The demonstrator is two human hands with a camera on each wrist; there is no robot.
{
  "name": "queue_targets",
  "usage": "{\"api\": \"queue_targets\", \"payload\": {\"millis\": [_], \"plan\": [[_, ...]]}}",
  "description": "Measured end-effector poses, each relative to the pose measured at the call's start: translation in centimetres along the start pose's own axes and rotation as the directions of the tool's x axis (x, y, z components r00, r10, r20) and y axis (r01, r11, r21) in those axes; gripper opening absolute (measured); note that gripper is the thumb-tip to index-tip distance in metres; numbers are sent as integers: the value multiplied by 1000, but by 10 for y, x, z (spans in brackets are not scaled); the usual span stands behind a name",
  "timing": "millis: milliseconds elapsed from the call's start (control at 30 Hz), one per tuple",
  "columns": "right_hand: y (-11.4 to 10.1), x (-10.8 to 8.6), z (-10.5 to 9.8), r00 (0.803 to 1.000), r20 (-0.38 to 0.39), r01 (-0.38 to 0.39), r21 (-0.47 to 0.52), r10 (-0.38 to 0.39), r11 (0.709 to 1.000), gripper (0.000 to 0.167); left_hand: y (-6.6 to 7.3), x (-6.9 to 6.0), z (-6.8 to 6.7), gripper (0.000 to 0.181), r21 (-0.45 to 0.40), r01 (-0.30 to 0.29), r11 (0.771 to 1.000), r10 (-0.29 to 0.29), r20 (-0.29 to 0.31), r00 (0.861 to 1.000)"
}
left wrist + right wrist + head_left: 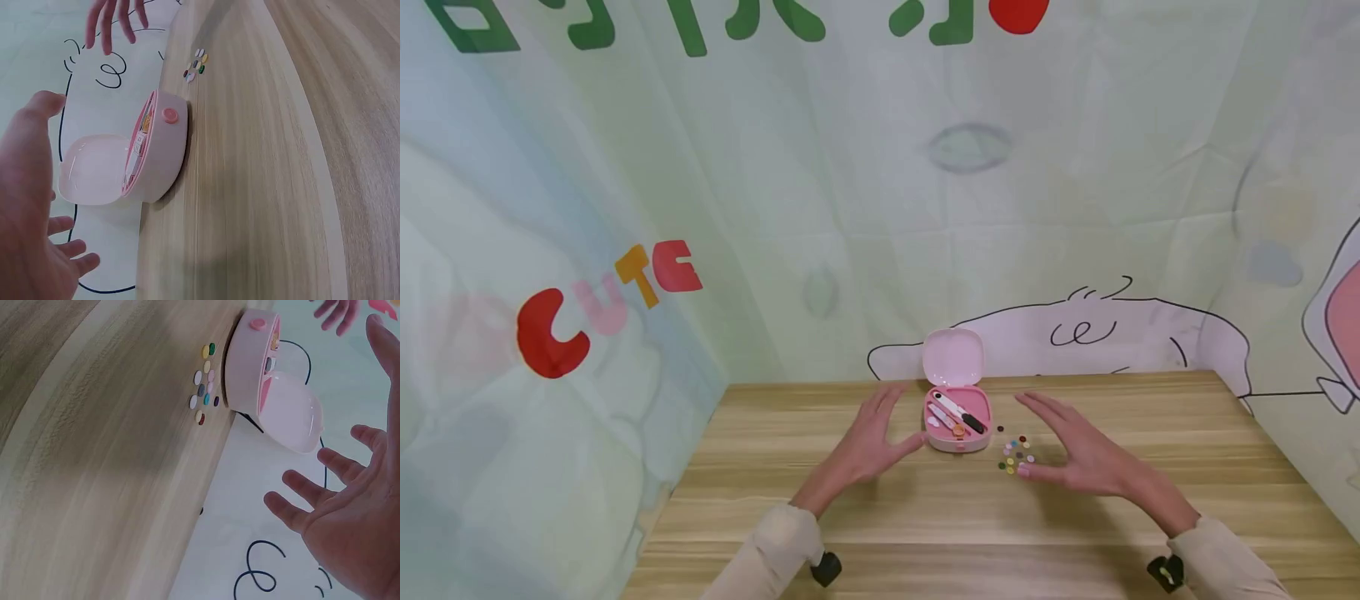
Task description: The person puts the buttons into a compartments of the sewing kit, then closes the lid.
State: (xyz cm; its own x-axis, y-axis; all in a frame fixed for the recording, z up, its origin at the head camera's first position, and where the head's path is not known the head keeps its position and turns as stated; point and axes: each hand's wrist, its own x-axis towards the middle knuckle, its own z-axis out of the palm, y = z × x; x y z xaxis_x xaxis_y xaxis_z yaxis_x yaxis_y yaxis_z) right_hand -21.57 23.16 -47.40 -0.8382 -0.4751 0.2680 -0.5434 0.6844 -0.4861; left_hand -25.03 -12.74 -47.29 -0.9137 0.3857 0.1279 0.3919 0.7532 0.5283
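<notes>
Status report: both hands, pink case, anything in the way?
Left hand, right hand: holding nothing, flanking pink case. Lid up, tools inside. Possibly in the way: loose buttons on table between case and right hand.

The cream sleeves (767, 554) are wrinkled, with what seems a small black device (826, 569) at each wrist (811, 498).

Pink case (942, 444), buttons (1011, 461) on wooden table (970, 517)

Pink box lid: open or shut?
Open. The lid stands raised at the back of the pink box, leaving the black-and-white tool inside visible.
</notes>
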Motion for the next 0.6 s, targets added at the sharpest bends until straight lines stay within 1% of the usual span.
{"api": "queue_targets", "payload": {"millis": [167,333,500,600], "plan": [[5,-3,1,999,0,-46,88,46,995,92,-4,5,6,83,-106,47,993,-46,14,999],[14,-6,8,996,4,-87,165,87,982,87,-11,11,13,77,-195,84,977,-84,8,996],[22,-10,16,994,-2,-103,203,105,974,82,-19,17,23,75,-295,126,947,-127,16,992],[26,-13,19,993,-9,-117,222,122,968,81,-22,20,29,73,-359,159,920,-158,34,987]]}}
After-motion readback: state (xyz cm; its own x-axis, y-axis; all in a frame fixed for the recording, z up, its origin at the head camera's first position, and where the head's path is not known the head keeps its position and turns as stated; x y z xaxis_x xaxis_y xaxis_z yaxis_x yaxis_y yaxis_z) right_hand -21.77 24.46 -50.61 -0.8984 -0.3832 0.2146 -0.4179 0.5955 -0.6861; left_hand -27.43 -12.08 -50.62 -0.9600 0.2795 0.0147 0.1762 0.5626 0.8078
